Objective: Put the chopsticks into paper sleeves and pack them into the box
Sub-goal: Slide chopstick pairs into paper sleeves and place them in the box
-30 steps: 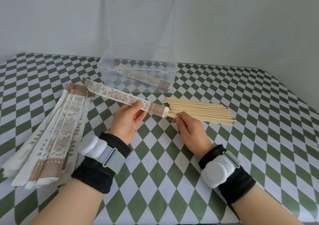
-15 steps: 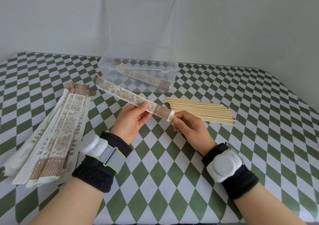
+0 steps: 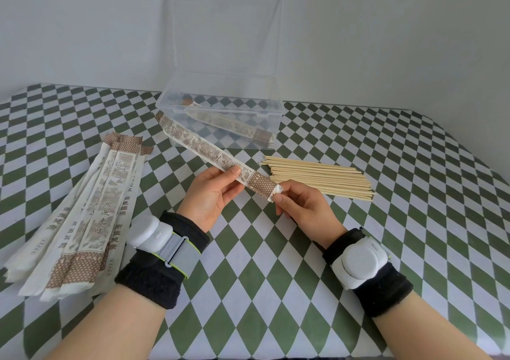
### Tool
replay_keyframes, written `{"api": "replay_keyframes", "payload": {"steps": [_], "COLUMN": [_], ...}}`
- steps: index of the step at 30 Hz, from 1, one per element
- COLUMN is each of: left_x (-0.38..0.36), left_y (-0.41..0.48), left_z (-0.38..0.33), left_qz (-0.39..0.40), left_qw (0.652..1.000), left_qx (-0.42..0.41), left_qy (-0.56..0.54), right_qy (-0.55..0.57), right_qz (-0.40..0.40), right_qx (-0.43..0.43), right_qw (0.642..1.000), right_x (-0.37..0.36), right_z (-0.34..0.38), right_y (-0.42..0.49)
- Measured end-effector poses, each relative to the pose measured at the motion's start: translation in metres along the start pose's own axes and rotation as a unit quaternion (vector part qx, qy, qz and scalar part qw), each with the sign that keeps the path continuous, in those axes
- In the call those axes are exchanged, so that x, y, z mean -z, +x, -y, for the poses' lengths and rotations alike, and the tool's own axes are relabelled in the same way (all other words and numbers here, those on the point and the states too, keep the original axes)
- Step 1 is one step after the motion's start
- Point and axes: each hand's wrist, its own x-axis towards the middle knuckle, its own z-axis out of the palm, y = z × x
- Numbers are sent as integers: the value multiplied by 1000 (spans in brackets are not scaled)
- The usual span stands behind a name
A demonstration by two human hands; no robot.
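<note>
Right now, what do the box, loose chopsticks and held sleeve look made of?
Box: clear glossy rigid plastic; the checked tablecloth shows through. Loose chopsticks: pale matte wood or bamboo, cannot tell which. Held sleeve: thin matte printed paper, crumpled at the end the right hand pinches.

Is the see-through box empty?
No, one paper sleeve lies slantwise inside the clear box.

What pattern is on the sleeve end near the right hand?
Brown with small white dots, on the held sleeve; the head view shows it.
</note>
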Motion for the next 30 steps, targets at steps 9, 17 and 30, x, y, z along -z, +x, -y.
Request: {"api": "replay_keyframes", "payload": {"steps": [9, 17, 30], "left_x": [0, 2, 0], "left_y": [1, 2, 0], "left_z": [1, 4, 3], "left_qz": [15, 23, -1], "left_qw": [1000, 999, 998], "left_qx": [-2, -16, -54], "left_qy": [8, 37, 33], "right_qy": [-3, -13, -87], "right_qz": [-10, -24, -102], "right_qx": [-14, -14, 7], "right_qw": [1000, 1000, 991], "right_x": [0, 0, 7], "right_z": [1, 9, 52], "right_y": [0, 2, 44]}}
